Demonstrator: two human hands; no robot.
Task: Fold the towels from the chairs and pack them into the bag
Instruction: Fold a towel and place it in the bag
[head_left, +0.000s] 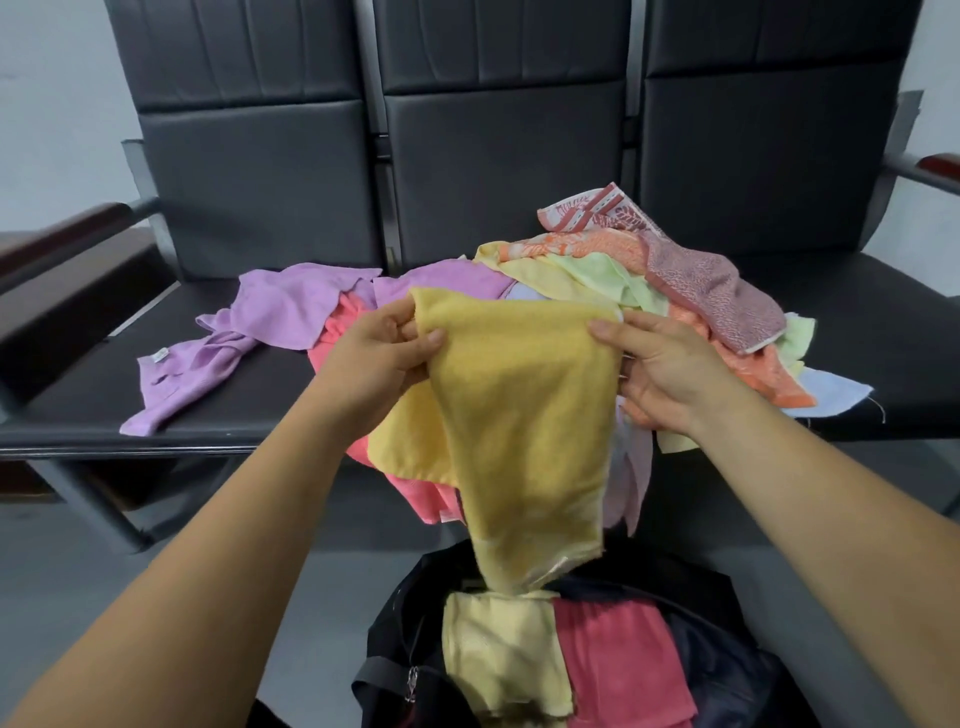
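Left hand (382, 353) and right hand (660, 369) pinch top corners of soft yellow terry towel (519, 415).
Towel hangs creased over open black fabric bag (727, 665); crumpled towel pile (623, 275) on black padded chairs (260, 182).

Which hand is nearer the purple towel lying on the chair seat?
Left. The left hand pinches the yellow towel at its corner, just right of the purple towel; the right hand holds the opposite corner, farther right.

Yellow terry towel (519, 415) hangs above the black fabric bag (737, 670) at six o'clock; crumpled towels (597, 275) at one.
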